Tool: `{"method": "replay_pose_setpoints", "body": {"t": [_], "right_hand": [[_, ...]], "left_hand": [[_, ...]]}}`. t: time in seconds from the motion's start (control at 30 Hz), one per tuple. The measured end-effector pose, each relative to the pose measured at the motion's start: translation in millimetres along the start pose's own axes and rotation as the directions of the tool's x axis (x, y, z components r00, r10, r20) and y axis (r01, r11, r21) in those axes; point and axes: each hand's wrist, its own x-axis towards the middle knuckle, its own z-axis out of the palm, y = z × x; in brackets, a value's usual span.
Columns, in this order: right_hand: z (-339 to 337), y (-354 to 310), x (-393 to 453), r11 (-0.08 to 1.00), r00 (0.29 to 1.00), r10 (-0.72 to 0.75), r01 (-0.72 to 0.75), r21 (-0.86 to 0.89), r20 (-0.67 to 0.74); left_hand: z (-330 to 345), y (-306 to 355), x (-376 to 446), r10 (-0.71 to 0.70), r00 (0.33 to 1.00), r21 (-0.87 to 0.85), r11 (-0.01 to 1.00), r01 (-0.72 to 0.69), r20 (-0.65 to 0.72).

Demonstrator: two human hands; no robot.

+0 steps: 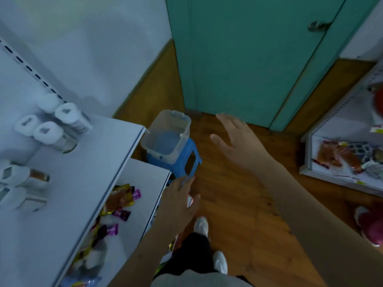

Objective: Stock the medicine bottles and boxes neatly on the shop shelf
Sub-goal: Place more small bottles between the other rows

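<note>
White bottles (pixel 56 123): upright on shelf (pixel 87 162), well left of both grips
Left grip (pixel 180 195): fingers apart, empty; beside shelf edge
Right grip (pixel 234 137): fingers spread, empty; above floor

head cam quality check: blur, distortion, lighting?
Head view: wide-angle bending curves the teal door and the white metal shelf edges; white-capped medicine bottles smeared by blur, labels unreadable; dim bluish cast overall; both the left hand and the right hand soft-edged.
</note>
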Motion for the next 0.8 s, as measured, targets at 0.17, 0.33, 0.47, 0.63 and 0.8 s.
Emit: {"method": "replay_pose_setpoints", "body": {"t": [0.17,0.33,0.47,0.63,0.8], "right_hand": [[10.9,24.7,103.8,0.999,0.999,-0.039,0.040,-0.033,0.016],[16.6,26.3,223.5,0.993,0.991,-0.087,0.094,-0.067,0.101],[24.8,16.2,304.7,0.983,0.977,-0.150,0.164,-0.087,0.153],[64.8,20.6,377.6,0.976,0.951,-0.187,0.208,-0.062,0.246],[129.1,36.7,429.7,0.955,0.857,-0.251,0.295,-0.030,0.451]], "left_hand": [[4.8,-26.0,104.6,-0.033,0.999,-0.008,0.999,0.033,-0.007],[-10.3,-40.6,214.5,-0.135,0.989,-0.107,0.986,0.128,-0.062],[-22.8,-57.8,269.7,-0.235,0.968,-0.173,0.960,0.218,-0.088],[-25.4,-83.6,313.0,-0.385,0.920,-0.223,0.905,0.362,-0.070],[-4.1,-116.9,333.3,-0.586,0.809,-0.304,0.778,0.550,-0.035]]}}
